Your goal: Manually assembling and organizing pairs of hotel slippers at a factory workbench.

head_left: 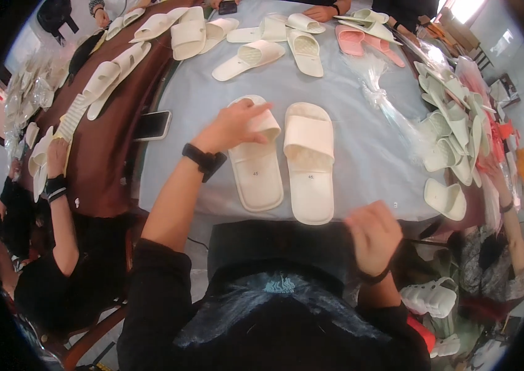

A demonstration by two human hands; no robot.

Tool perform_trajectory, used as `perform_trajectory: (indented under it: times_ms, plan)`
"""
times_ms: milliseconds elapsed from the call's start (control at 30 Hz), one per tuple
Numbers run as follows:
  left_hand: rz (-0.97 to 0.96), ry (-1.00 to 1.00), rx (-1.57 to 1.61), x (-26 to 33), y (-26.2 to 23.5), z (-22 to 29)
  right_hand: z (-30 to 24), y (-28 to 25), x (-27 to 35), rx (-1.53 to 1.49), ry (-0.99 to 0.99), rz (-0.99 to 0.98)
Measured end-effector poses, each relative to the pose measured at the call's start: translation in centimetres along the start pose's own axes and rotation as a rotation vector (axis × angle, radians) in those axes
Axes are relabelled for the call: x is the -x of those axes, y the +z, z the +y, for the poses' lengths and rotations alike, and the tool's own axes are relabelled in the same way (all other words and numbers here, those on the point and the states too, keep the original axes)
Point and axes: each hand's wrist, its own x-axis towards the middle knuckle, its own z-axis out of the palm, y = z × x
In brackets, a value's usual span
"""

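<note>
Two cream slide slippers lie side by side in front of me, toes pointing away. My left hand [240, 128] is over the strap of the left slipper [257, 179], thumb and index finger spread apart. The hand covers part of that strap and seems to touch it. The right slipper [310, 185] lies untouched, its heel at the table's near edge. Off to the right of that heel, my right hand [374, 238] hangs at the table edge with its fingers curled in. Motion blurs it, and whatever it may hold is hidden.
A phone [152, 125] lies left of the slippers. More cream slippers [249, 59] spread across the far side, beside a pink pair [370, 44]. Clear plastic wrap [379, 93] and a slipper heap [450, 123] stand right. Other people's hands [58, 157] work around the table.
</note>
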Motion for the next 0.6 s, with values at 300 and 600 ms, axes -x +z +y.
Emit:
perform_trajectory:
  times_ms: [300, 600]
  plan:
    - [0.219, 0.006, -0.101, 1.7, 0.7, 2.1, -2.4, 3.5, 2.4, -0.124, -0.178, -0.219]
    - [0.635, -0.315, -0.016, 11.7, -3.8, 7.7, -2.7, 4.3, 3.4, -0.102, -0.141, -0.244]
